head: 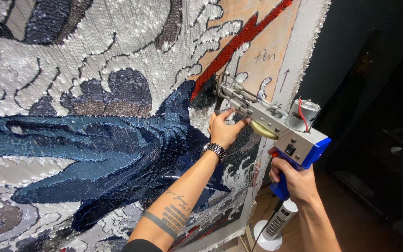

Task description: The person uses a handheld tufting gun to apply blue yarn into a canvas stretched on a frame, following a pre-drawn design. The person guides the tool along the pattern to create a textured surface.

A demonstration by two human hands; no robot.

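Observation:
A grey and blue tufting gun (276, 123) is pressed nose-first against a large tufted cloth (94, 116) stretched upright on a frame. My right hand (292, 179) grips the gun's blue handle from below. My left hand (224, 128), with a metal watch on the wrist, holds the gun's front grip close to the cloth. The gun's tip touches the cloth beside a red zigzag patch (239, 42), at the edge of a dark blue area (117, 149). White, grey and navy tufted shapes cover most of the cloth.
The bare cloth edge and frame side (299, 51) run down the right, with pen marks and an arrow. A white tower fan (276, 224) stands on the wooden floor below the gun. Dark furniture fills the right background.

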